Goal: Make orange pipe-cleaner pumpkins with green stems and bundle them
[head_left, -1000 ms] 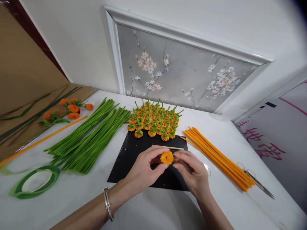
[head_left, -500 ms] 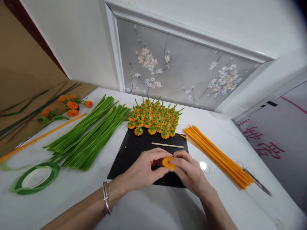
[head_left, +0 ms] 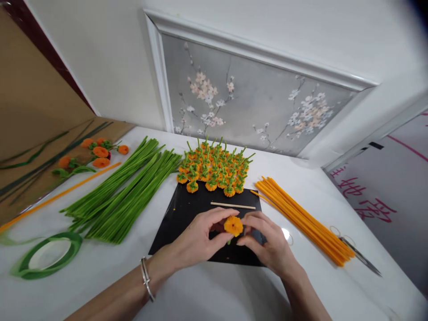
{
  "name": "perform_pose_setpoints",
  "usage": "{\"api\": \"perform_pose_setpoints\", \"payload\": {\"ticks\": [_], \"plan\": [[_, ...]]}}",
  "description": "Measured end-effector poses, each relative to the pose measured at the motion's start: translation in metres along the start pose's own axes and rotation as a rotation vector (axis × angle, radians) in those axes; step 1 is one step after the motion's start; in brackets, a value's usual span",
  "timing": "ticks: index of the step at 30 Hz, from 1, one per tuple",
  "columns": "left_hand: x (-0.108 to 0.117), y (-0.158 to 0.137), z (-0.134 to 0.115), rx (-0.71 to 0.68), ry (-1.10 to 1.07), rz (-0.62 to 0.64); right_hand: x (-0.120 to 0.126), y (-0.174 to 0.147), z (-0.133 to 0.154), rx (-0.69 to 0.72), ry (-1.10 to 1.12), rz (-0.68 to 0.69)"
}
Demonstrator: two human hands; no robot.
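Between the thumb and fingertips of my left hand (head_left: pixel 200 234) is an orange pipe-cleaner flower (head_left: pixel 233 226), its round face turned up towards me. A bit of green shows under it. My right hand (head_left: pixel 269 238) is close on the flower's right side, thumb and fingers parted, with nothing visible between them. Both hands are over a black mat (head_left: pixel 167 227). A thin pale stick (head_left: pixel 233 205) lies on the mat just beyond my fingers. Farther back, several finished orange flowers (head_left: pixel 214 171) stand face down in a cluster, green stems pointing up.
Bundled green pipe cleaners (head_left: pixel 125 196) lie to the left, with a roll of green tape (head_left: pixel 75 245) nearer me. On the right are orange pipe cleaners (head_left: pixel 304 223) and scissors (head_left: pixel 361 256). Orange blooms (head_left: pixel 100 152) rest on brown paper (head_left: pixel 122 127) at the back left.
My right fingers have come away from the flower and spread apart. The flower now faces up more fully in my left hand. The view has tilted slightly.
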State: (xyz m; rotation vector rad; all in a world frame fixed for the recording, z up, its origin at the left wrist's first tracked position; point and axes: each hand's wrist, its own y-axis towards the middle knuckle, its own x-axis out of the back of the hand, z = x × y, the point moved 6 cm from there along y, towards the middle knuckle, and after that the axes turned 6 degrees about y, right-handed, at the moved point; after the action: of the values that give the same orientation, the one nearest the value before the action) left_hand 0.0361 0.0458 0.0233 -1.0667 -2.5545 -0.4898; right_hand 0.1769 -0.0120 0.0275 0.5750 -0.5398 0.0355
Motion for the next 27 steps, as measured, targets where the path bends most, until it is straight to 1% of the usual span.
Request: {"api": "perform_pose_setpoints", "payload": {"ticks": [3,6,12,17,20,24,25,27], "plan": [[0.0,0.001,-0.001,-0.022,0.027,-0.017,0.0,0.0,0.005,0.053,-0.005,-0.028],[0.001,0.001,-0.005,-0.058,0.07,-0.021,-0.003,0.001,0.007,0.077,-0.023,-0.012],[0.0,0.0,-0.007,-0.055,0.072,0.009,-0.007,0.001,0.006,0.059,-0.045,0.011],[0.001,0.0,-0.003,-0.039,0.021,-0.016,-0.006,-0.001,0.006,0.068,-0.026,-0.01],[0.004,-0.001,0.002,-0.009,0.0,-0.067,-0.003,-0.003,-0.006,-0.043,0.057,-0.083],[0.012,-0.001,0.005,-0.028,0.088,-0.141,-0.005,-0.006,-0.027,-0.235,0.301,-0.197],[0.013,-0.001,0.005,-0.031,0.104,-0.151,-0.008,-0.006,-0.031,-0.278,0.358,-0.203],[0.015,-0.002,0.005,-0.022,0.107,-0.163,-0.018,-0.004,-0.034,-0.362,0.472,-0.167]]}}
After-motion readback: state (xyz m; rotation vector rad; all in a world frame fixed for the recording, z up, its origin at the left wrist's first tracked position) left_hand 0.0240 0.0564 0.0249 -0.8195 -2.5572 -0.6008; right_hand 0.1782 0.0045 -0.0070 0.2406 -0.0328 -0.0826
